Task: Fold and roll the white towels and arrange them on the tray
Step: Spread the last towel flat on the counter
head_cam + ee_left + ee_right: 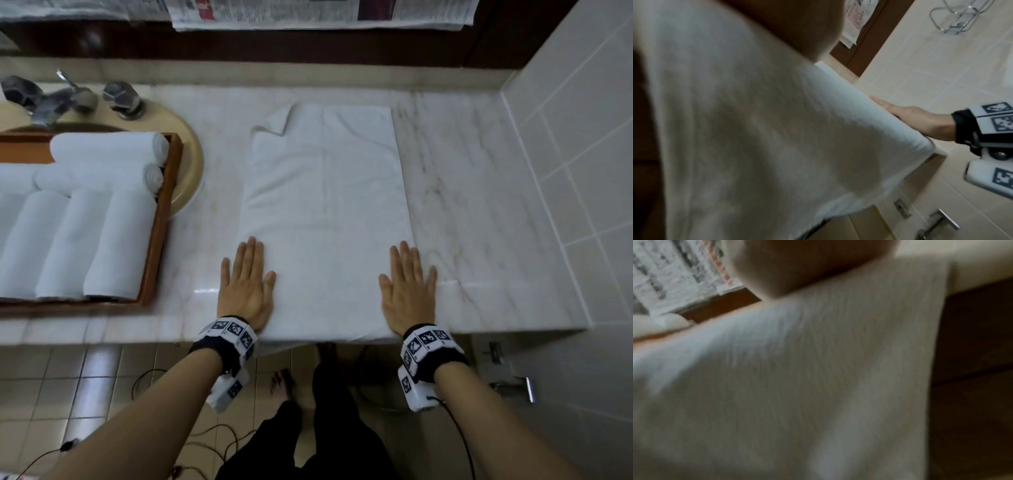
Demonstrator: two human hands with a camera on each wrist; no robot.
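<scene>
While your left hand (247, 284) and right hand (407, 287) press flat, fingers spread, on folded white terry towel (325, 205), rolling remains; several rolled white towels (102, 236) fill brown wooden tray (161, 222) at left.

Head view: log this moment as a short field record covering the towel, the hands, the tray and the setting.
towel in work: folded white towel flat on the marble counter, far left corner flipped over, near end at the counter edge
left hand: flat, fingers straight, on the towel's near left edge
right hand: flat, fingers straight, on the near right edge
tray: wooden, left of the towel, holds rolled towels
behind tray: sink, faucet
</scene>
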